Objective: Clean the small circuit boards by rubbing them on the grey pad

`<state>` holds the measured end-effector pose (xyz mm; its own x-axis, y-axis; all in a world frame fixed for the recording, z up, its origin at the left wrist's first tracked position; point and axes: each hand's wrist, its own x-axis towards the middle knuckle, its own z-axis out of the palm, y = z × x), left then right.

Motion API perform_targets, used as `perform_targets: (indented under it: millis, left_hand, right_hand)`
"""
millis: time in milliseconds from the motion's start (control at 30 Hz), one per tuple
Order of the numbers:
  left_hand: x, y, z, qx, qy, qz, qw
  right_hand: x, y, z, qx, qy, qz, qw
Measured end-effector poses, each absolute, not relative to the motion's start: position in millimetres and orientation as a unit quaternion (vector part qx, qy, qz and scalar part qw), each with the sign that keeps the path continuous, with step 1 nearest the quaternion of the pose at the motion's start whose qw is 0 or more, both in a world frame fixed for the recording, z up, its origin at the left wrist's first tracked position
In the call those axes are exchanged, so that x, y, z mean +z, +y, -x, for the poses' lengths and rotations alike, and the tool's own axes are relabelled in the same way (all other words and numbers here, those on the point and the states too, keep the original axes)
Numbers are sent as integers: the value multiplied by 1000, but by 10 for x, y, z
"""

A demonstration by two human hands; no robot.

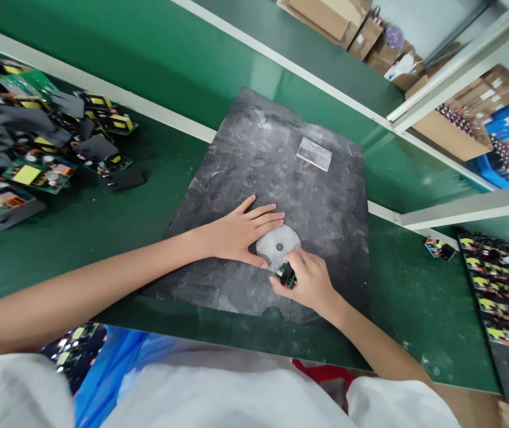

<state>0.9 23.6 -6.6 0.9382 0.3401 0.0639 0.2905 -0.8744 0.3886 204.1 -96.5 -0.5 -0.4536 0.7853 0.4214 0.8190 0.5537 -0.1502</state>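
A dark grey mat lies on the green bench. On it rests a pale round disc with a small dark hole in its middle. My left hand lies flat on the mat, fingers stretched out, touching the disc's left edge. My right hand is closed in a pinch on a small green and black circuit board, held at the disc's near edge.
A heap of green circuit boards with black sheets fills the left of the bench. A small clear plastic bag lies at the mat's far side. More boards sit in a tray at right, one loose board beside it. Cardboard boxes stand on the shelf.
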Motion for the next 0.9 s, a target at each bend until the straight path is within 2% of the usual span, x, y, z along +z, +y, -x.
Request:
perform_targets:
  millis: [900]
  left_hand:
    - [-65,231,-8,54,166,-968,179]
  right_hand:
    - [-21,-959,-2040,-32,-850,467,241]
